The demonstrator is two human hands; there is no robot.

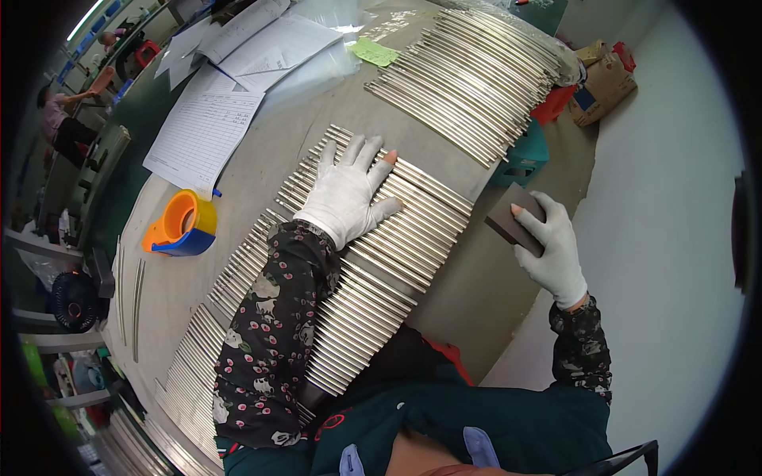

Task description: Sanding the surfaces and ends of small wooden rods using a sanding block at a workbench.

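My left hand (347, 194), in a white glove with some fingertips bare, lies flat with fingers spread on a row of shiny metal rods (421, 214). The rods lie side by side across the grey table, and the left forearm in a dark floral sleeve hides part of them. Off the table's right edge, my right hand (553, 250), gloved the same way, grips a dark brown rectangular block (516, 216), which looks like a sanding block. The block is held in the air, apart from the rods.
Another batch of metal rods (468, 83) lies at the far end, beside a yellow-green note (373, 52). Left of my arm are an orange-and-blue tape dispenser (184, 226) and printed sheets (202, 127). A teal stool (525, 155) and cardboard box (603, 91) stand beyond the right edge. A person (63, 119) works far left.
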